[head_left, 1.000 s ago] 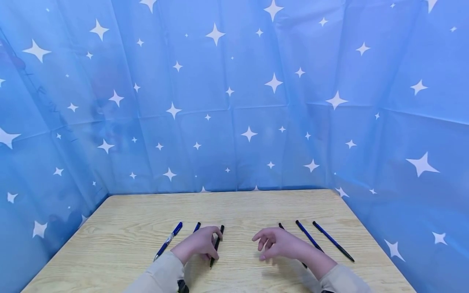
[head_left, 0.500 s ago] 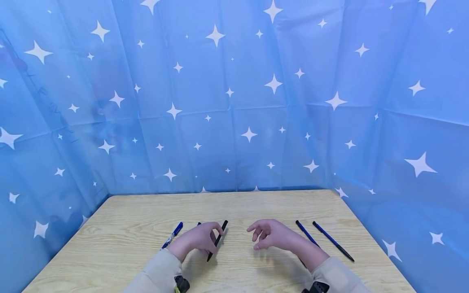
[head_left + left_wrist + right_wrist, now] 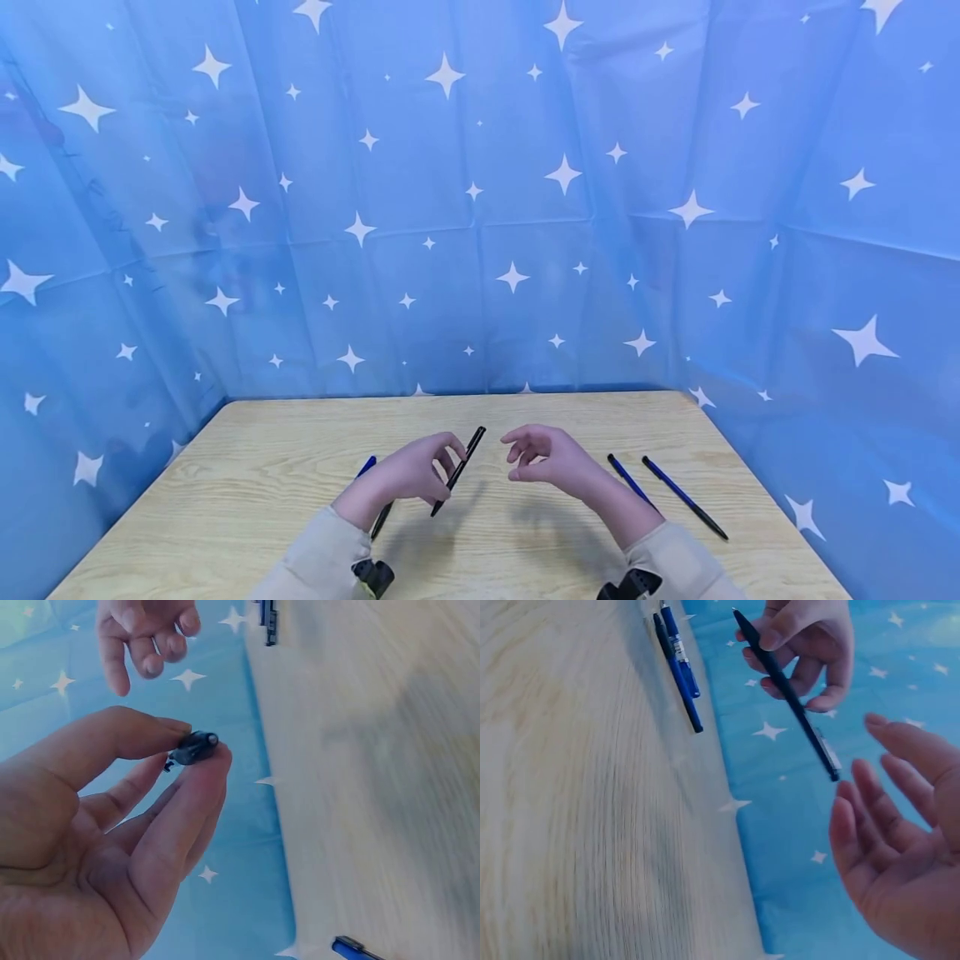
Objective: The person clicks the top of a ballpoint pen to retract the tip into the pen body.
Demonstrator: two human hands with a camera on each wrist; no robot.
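My left hand (image 3: 408,471) pinches a black pen (image 3: 469,452) between thumb and fingers, held tilted above the table with its shadow below. In the left wrist view the pen (image 3: 196,748) points nearly end-on at the camera, gripped at the fingertips. My right hand (image 3: 553,460) hovers to the right of it, fingers loosely bent and holding nothing. From the right wrist view, the clip end of the pen (image 3: 814,739) reaches close to the fingertips of the right hand (image 3: 907,855).
On the wooden table (image 3: 517,567), a blue pen (image 3: 367,464) and a dark pen (image 3: 381,521) lie partly hidden by the left arm. Two blue-and-black pens (image 3: 632,482) (image 3: 686,498) lie at the right. A blue star-patterned curtain (image 3: 480,208) surrounds the table.
My left hand has lifted the black pen off the table and carried it up and to the right. The right hand has risen and shifted left, closer to the pen.
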